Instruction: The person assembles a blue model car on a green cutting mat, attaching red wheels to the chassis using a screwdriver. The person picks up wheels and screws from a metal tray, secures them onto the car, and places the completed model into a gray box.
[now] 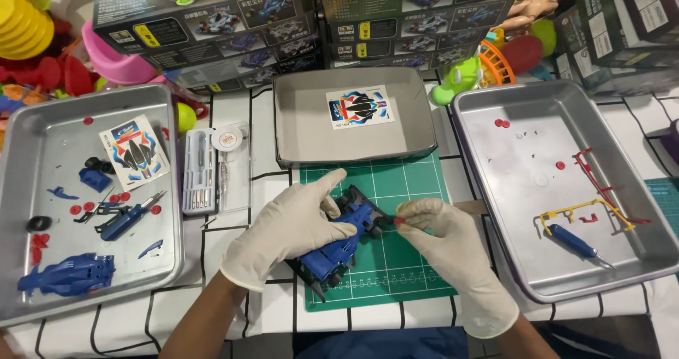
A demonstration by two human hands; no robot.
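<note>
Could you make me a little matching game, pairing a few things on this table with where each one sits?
Things:
1. blue car body
2. yellow plastic frame
3. sticker sheet with a car picture
4. blue toy car

Places:
A. in the grey box at the back
B. on the green mat, under the left hand
C. in the left metal tray
D. in the right metal tray

Pairs: 1-C, 2-D, 3-A, 4-B
</note>
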